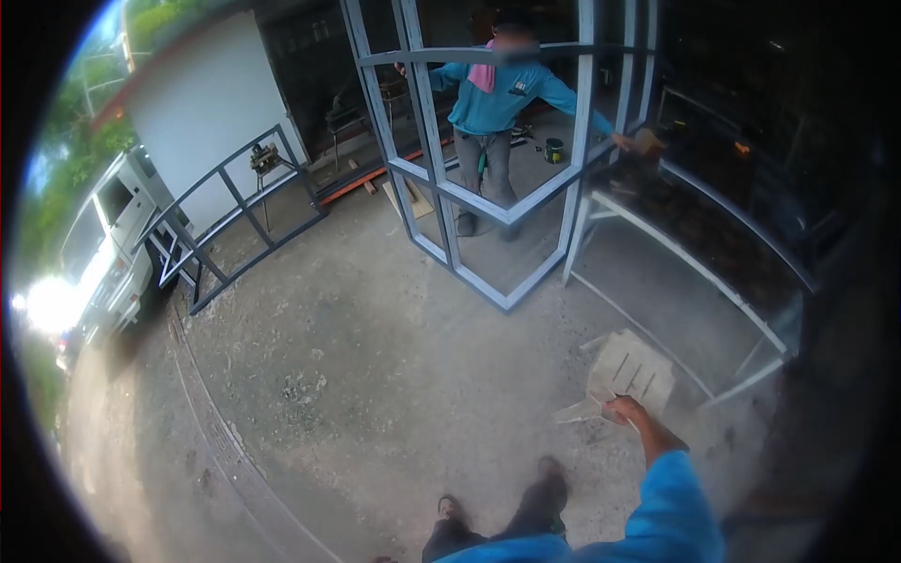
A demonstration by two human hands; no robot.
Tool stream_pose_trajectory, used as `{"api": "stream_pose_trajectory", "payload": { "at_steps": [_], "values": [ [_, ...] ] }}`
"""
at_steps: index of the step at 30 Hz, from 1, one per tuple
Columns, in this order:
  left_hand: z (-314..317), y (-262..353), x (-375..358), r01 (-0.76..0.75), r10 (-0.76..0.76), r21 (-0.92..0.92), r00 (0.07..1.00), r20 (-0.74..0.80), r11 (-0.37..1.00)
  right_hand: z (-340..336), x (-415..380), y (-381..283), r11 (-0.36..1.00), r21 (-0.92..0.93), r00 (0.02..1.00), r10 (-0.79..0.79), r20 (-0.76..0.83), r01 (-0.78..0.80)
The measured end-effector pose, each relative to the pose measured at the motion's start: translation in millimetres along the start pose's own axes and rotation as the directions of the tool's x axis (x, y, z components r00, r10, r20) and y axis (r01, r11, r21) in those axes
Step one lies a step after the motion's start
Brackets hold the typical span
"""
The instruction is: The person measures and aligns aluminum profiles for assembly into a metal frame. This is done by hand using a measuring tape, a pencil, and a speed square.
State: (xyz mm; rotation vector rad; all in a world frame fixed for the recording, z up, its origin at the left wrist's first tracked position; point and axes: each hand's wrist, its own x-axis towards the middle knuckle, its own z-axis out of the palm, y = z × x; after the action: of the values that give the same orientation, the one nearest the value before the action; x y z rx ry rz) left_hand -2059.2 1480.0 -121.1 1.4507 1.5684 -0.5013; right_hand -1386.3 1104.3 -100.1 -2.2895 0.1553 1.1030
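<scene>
While the right hand [624, 410] is closed around what looks like a thin stick [615, 398], held over the lower-left edge of a pale board [631, 371] on the ground [375, 413], the left hand is out of view and its grip cannot be told. Ahead, a tall metal frame [510, 302] stands in the way, between the wearer and a person [502, 98] in a blue top. Right of it, a long table [713, 272] slants past the board, blocking that side. Farther left, a lower frame [246, 261] stands near a white vehicle [117, 239].
</scene>
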Motion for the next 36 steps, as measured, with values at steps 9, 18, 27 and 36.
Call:
{"api": "stream_pose_trajectory", "payload": {
  "at_steps": [9,18,27,36],
  "values": [
    [-210.7,128.2,87.4,-0.513,0.587,0.287,0.733,-0.345,0.809,301.7,-266.7,273.6,0.97,0.119,0.977,-0.213,0.007,0.211],
    [-140.5,103.0,147.5,-0.616,0.561,0.647,0.759,0.332,0.45,364.6,-273.8,223.0,0.963,0.161,0.975,0.22,-0.009,-0.216],
    [-184.1,318.9,172.7,-0.713,0.731,0.42,0.665,0.152,0.561,365.0,-170.3,107.5,0.959,0.084,0.96,0.265,0.085,-0.272],
    [-257.2,527.9,284.5,-0.623,0.609,-0.219,0.781,-0.136,0.751,256.3,64.0,-294.0,0.899,0.31,0.87,-0.134,-0.475,0.308]
  ]
}}
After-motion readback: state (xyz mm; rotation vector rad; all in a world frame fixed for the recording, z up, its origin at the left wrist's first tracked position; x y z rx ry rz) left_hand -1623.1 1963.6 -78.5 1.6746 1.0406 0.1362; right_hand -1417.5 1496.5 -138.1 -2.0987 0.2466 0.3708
